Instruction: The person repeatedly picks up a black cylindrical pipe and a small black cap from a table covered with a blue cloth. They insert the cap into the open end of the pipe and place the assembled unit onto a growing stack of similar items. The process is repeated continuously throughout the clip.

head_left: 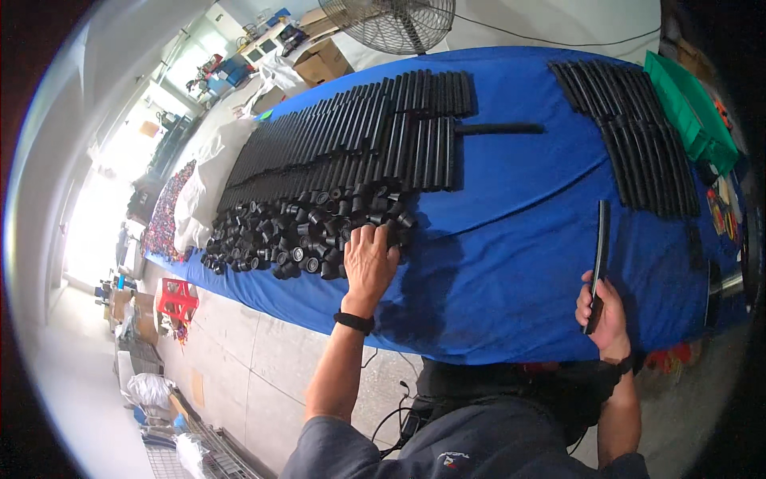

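Note:
My left hand (369,267) reaches palm down over the near right edge of a heap of small black cup-shaped caps (299,227). Its fingers bend down onto the caps, with the thumb apart from them; the fingertips are partly hidden. My right hand (606,315) is closed round the lower end of a short black tube (601,247), which stands up from the fist over the near right part of the table. Beyond the caps lie rows of black tubes (343,120), packed side by side. One single tube (503,128) lies apart, to the right of those rows.
Blue cloth (511,271) covers the long table. More black tubes (646,160) lie in rows at the right, beside a green bin (692,112). White plastic sheeting (206,188) lies left of the caps. A fan (391,24) stands beyond the table; a red crate (177,299) is on the floor.

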Tool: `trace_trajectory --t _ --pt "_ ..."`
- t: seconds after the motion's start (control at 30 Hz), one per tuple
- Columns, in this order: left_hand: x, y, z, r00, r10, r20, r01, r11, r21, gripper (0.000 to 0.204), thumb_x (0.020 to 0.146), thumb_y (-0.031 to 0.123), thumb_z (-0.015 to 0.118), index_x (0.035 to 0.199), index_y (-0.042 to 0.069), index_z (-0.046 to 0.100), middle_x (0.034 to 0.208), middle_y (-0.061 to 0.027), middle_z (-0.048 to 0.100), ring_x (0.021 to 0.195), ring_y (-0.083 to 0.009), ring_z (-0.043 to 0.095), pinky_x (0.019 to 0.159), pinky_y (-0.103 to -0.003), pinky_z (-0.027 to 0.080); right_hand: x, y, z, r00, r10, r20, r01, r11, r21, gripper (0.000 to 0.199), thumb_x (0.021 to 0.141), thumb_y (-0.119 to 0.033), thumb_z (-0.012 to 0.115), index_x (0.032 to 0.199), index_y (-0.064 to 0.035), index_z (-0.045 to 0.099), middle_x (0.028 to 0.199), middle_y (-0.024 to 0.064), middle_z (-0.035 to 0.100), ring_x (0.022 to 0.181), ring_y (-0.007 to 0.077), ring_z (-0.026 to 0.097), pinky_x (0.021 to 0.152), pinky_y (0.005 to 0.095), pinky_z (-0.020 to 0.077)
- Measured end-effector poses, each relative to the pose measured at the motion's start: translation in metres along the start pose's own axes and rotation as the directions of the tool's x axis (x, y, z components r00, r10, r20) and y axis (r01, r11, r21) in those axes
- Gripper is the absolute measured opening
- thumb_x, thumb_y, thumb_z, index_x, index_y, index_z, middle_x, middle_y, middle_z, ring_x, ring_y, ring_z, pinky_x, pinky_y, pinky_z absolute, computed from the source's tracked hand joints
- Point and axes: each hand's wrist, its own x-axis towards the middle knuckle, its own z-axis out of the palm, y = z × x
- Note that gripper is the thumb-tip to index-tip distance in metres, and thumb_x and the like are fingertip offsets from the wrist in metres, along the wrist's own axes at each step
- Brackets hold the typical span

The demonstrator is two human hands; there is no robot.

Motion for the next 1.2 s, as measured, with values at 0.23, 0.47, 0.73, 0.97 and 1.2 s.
trace_trajectory --t 0.23,0.47,0.73,0.97,1.2 --pt "0.031 0.084 -0.014 0.946 0.077 0.314 0.302 0.134 -0.944 0.036 0.09 0.011 0.067 0.124 0.003 0.058 0.109 -0.0101 0.062 0.102 -0.0249 0.066 0.087 -0.038 0.056 0.001 0.003 -0.001 1.0 -0.008 -0.005 0.007 0.998 -0.058 0.032 0.103 -0.028 0.057 0.124 -0.005 0.055 0.077 0.0051 0.061 0.06 0.0142 0.058 0.049 0.0301 0.0456" --pt "0.073 0.16 0.08 0.654 0.636 0.41 0.756 -0.564 -0.332 0.028 0.099 0.019 0.057 0.125 0.01 0.058 0.107 -0.0095 0.064 0.099 -0.0285 0.07 0.083 -0.041 0.06 0.001 0.003 0.014 0.999 0.021 -0.026 -0.025 0.99 -0.138 0.033 0.101 -0.026 0.06 0.124 -0.0033 0.055 0.074 0.0029 0.057 0.057 0.0124 0.053 0.048 0.0279 0.0427" --pt "0.087 0.191 0.096 0.541 0.774 0.328 0.806 -0.366 -0.466 0.046 0.098 0.022 0.066 0.139 0.008 0.051 0.085 -0.0047 0.061 0.064 -0.0137 0.06 0.051 -0.026 0.048 0.006 -0.016 0.059 0.98 0.025 -0.195 -0.151 0.731 -0.666 0.026 0.095 -0.018 0.07 0.114 -0.0021 0.062 0.077 0.0003 0.058 0.06 0.0089 0.054 0.053 0.0254 0.0439" --pt "0.072 0.173 0.104 0.469 0.882 -0.04 0.86 -0.466 -0.208 0.068 0.089 0.024 0.075 0.149 0.008 0.048 0.078 -0.0123 0.068 0.056 -0.0178 0.062 0.047 -0.029 0.049 0.014 -0.024 0.081 0.954 -0.293 -0.058 -0.026 0.113 -0.993 0.037 0.086 -0.016 0.079 0.114 -0.0003 0.062 0.098 0.0091 0.064 0.092 0.0192 0.063 0.084 0.0339 0.051" --pt "0.075 0.169 0.1 0.42 0.898 -0.128 0.869 -0.439 -0.229 0.062 0.084 0.02 0.078 0.141 0.007 0.058 0.078 -0.0144 0.07 0.056 -0.0187 0.065 0.048 -0.029 0.051 0.02 -0.009 0.069 0.933 -0.354 -0.067 -0.051 0.054 -0.997 0.037 0.085 -0.015 0.079 0.113 -0.0024 0.059 0.106 0.0109 0.067 0.102 0.0225 0.066 0.091 0.0355 0.0504"
